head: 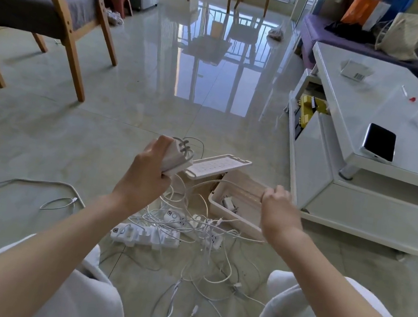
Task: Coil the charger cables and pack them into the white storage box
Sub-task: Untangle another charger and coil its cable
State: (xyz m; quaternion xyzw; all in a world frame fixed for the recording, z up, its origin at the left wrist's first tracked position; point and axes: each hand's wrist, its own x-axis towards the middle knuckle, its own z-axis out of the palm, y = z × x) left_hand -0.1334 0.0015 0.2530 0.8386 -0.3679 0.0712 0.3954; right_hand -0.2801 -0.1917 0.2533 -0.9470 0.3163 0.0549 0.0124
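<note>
Seated on the tiled floor, a person winds a charger lead. The left hand [150,165] has its fingers curled round a white charger brick [177,158] that already carries several turns. The right hand [277,203] is closed in a fist on the cable [226,182], which is stretched taut between the two hands above the white storage box [233,222].

The free end of that lead appears to run down into the tangle of cables [206,235] on the floor between the knees. Pulling harder would likely snag it there, tighten knots, or drag a power strip [145,235] along with it. A taut run passing this close over the box could also catch its rim and tip or shift it. Turns wound loosely round the brick may slip off once the grip eases.

The box sits open near the foot of the coffee table [348,112], with one small adapter [228,203] lying inside. Its lid [219,167] is propped at a tilt just beside the far wall of the box, where a swinging plug could knock it flat. The power strips, with plugs still seated in them, lie in the heap and block a clean pull. A loose cable [56,202] lies well apart toward the left edge of the floor. A phone [379,142] rests at the near edge of the coffee table, and a wooden chair [61,11] stands far left.
</note>
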